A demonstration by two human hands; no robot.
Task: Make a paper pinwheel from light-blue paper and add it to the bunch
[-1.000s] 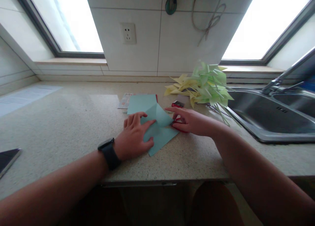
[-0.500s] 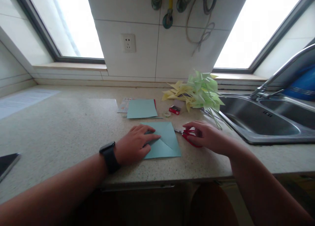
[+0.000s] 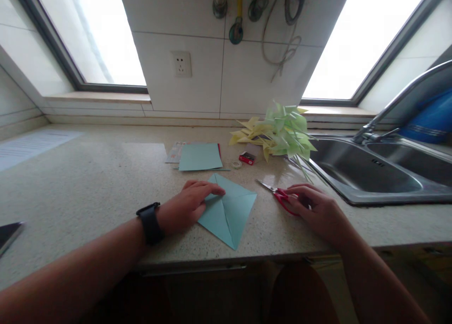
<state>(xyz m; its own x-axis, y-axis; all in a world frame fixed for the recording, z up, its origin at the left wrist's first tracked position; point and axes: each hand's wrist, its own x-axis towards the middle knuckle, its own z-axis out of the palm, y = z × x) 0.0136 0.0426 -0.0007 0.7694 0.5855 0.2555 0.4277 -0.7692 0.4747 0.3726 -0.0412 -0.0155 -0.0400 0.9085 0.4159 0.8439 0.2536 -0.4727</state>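
A: Log entry, near edge first. Your left hand (image 3: pixel 190 205) lies flat, fingers stretched and closed together, pressing the left corner of the blue folded paper (image 3: pixel 229 210) onto the counter (image 3: pixel 88 182). Nothing is gripped; it is a pin-down only. A dark watch (image 3: pixel 150 222) sits on that wrist.

B: And your right hand (image 3: pixel 316 208)?

A: Its fingers are curled loosely over the red handles of the scissors (image 3: pixel 278 194), which lie on the counter just right of the paper, blades pointing away from your fingertips toward the far left. I cannot tell whether any finger is through a loop; the scissors rest flat, not lifted.

B: Advice for the step in hand?

A: Judgement only: keep the left fingertips pressed near the crease so the sheet does not rotate, and seat thumb and finger fully in the loops before lifting, blades kept away from the pinning hand.

B: Beyond your fingers?

A: Past the left fingertips, a flat stack of blue sheets (image 3: pixel 200 156) over a printed card. To its right, a small tape roll (image 3: pixel 236 164) and a small red box (image 3: pixel 246 158). Further right, a heap of yellow and green paper pinwheels (image 3: pixel 278 133).

B: Containers?

A: The steel sink (image 3: pixel 356 173), well beyond your right hand: the basin shows nothing inside from here. The faucet (image 3: pixel 384 114) arcs over it. What the red box holds, I cannot tell.
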